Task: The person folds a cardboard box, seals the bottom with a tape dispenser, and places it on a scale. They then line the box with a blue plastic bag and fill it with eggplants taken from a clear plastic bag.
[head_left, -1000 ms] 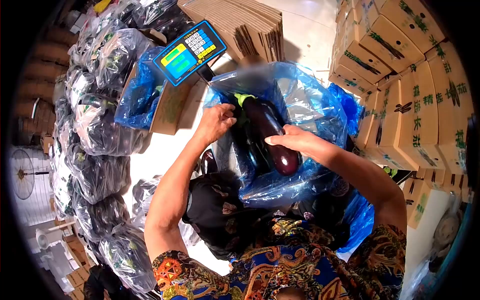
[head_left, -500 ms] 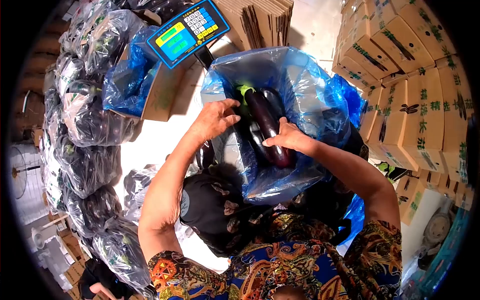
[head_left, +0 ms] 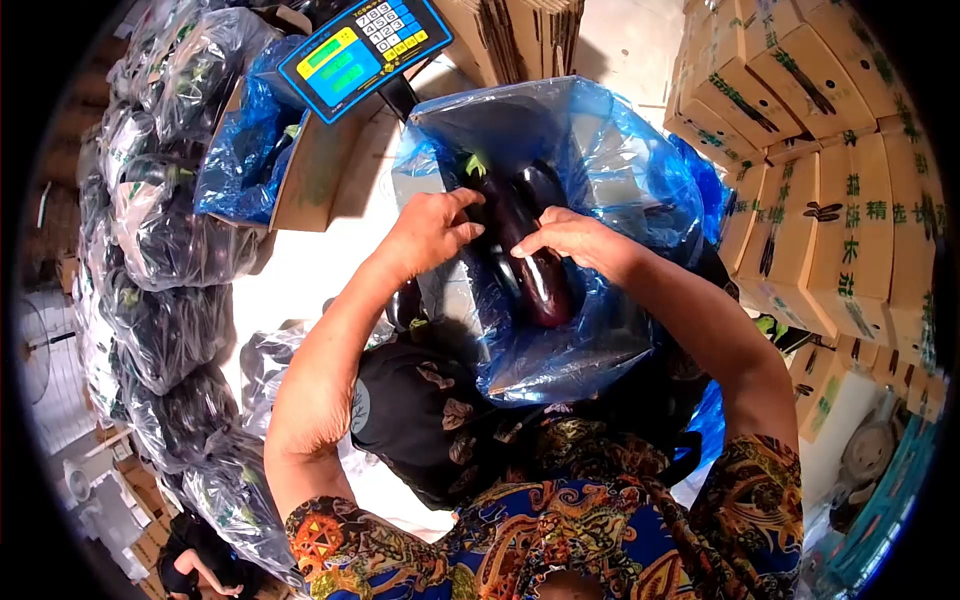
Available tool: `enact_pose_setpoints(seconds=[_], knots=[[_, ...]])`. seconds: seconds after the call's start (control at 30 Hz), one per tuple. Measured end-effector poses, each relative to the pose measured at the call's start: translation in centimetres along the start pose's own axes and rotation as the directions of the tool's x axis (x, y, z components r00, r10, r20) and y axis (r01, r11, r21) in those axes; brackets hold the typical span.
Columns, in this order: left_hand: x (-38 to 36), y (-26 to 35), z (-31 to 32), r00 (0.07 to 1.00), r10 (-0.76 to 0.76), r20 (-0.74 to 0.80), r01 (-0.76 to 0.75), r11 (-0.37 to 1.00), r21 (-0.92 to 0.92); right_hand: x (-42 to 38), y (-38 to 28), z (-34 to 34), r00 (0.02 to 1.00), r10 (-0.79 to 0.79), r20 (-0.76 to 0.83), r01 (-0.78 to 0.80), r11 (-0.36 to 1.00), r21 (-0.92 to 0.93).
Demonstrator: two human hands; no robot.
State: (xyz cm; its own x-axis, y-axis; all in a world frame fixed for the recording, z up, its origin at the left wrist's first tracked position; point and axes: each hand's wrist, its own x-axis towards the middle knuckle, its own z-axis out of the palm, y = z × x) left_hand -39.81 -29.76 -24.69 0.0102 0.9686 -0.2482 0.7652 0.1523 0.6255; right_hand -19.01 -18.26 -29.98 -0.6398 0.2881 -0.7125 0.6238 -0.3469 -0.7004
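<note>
A long dark purple eggplant (head_left: 513, 220) with a green stem end lies in a box lined with blue plastic (head_left: 630, 170). Other eggplants (head_left: 541, 185) lie beside and under it. My left hand (head_left: 437, 232) is at its upper left side, fingers bent and apart, near or touching the skin. From the right, my right hand (head_left: 570, 238) rests on the eggplant's middle, with the thumb over its top and the other fingers partly hidden behind. At the lower left, outside the box, another eggplant (head_left: 407, 305) shows by the box's edge.
A scale display (head_left: 345, 65) stands beyond the box. Bagged eggplants (head_left: 165, 220) are piled at left, near another lined carton (head_left: 325, 165). Printed cartons (head_left: 850, 230) are stacked at right, flattened cardboard (head_left: 530, 40) at the top. Another person (head_left: 195, 565) is at the lower left.
My right hand has moved slightly up and left along the eggplant. The eggplant has shifted a little up and left. The view has shifted slightly.
</note>
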Motion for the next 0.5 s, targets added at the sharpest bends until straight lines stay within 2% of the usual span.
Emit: enact_pose_setpoints(seconds=[0.03,0.07,0.1,0.13,0.17,0.2,0.23,0.3,0.5], knots=[[0.0,-0.1,0.7,0.993,0.103,-0.063,-0.094,0.985,0.143,0.9,0.2,0.1,1.0,0.017,-0.026,-0.019,0.997,-0.074],[-0.1,-0.1,1.3,0.971,0.212,-0.111,-0.173,0.942,0.287,1.5,0.7,0.2,0.993,-0.055,-0.106,0.028,0.971,-0.239],[0.1,1.5,1.2,0.978,0.206,0.036,-0.193,0.82,0.539,1.9,1.0,0.4,0.975,-0.139,-0.172,0.059,0.914,-0.401],[0.2,2.0,2.0,0.952,0.275,0.134,-0.302,0.768,0.565,1.6,0.4,0.7,0.948,-0.231,-0.22,0.074,0.828,-0.555],[0.3,2.4,2.9,0.914,0.335,0.23,-0.405,0.709,0.578,1.0,-0.3,0.4,0.97,-0.19,-0.155,0.061,0.799,-0.598],[0.7,3.1,3.6,0.873,0.177,0.454,-0.427,0.725,0.54,0.8,-0.9,0.4,0.975,-0.142,-0.172,-0.006,0.753,-0.659],[1.1,3.3,4.5,0.831,0.04,0.554,-0.382,0.766,0.518,0.6,-1.4,0.4,0.976,-0.098,-0.197,-0.073,0.699,-0.712],[1.8,3.3,5.7,0.809,-0.086,0.582,-0.329,0.754,0.568,-0.1,-2.3,0.8,0.97,-0.097,-0.225,-0.106,0.662,-0.742],[1.6,2.6,6.6,0.835,-0.002,0.551,-0.374,0.731,0.57,-1.0,-1.3,1.2,0.949,-0.242,-0.202,-0.056,0.501,-0.864]])
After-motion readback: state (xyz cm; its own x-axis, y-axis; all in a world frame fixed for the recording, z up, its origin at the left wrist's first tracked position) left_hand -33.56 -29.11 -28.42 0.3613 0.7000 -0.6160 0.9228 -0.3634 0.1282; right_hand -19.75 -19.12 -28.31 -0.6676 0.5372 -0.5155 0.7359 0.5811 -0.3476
